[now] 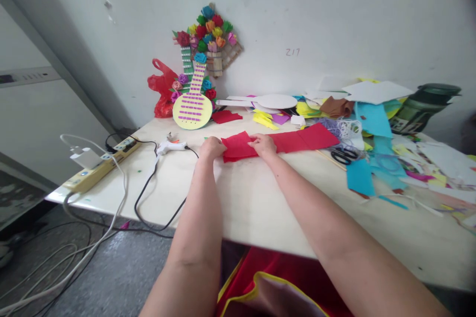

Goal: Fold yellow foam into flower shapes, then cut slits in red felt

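A long strip of red paper (297, 140) lies across the middle of the table, its left part folded over in layers. My left hand (212, 148) grips the left end of the folded part, fingers closed. Pinched on the fold's right edge is my right hand (263, 146), resting over the strip. To the right, black scissors (345, 155) lie close to the strip's far end. A white glue gun (171, 147) sits left of my left hand.
A yellow power strip (100, 168) with cables is at the left edge. Behind stand a yellow paper guitar (192, 109), paper flowers (211, 29) and a red bag (162, 89). Blue paper (360, 177), scraps and a dark green bottle (424, 109) occupy the right.
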The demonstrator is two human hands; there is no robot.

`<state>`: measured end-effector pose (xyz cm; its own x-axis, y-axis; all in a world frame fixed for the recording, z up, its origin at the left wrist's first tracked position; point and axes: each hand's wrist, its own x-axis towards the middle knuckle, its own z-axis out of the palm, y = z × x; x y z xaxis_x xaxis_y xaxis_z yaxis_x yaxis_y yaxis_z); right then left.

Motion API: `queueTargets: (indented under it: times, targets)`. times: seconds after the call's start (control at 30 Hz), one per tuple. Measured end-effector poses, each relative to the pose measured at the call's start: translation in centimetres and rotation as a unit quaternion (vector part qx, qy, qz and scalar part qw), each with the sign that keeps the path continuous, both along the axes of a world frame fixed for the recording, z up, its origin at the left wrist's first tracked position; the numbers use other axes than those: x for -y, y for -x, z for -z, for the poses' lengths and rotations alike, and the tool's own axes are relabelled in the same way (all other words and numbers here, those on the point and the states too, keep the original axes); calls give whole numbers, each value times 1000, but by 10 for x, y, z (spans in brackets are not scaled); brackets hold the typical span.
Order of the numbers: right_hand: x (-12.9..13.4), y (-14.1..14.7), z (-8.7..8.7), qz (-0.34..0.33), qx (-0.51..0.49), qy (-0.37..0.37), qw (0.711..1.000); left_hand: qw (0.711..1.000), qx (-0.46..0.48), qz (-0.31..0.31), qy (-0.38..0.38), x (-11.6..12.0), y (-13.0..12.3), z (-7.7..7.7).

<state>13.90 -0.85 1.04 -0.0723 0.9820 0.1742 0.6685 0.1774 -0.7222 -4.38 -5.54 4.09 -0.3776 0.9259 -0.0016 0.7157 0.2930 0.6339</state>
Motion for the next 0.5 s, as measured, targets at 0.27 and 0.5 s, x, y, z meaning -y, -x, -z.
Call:
queueTargets:
  times: [0.27, 0.5]
  targets:
    - [-2, 2, 4, -11, 50, -15, 999, 996, 75, -36, 30, -4, 3, 3]
    - [2, 2, 4, -33, 97, -33, 994, 999, 24, -34, 23, -3, 3, 2]
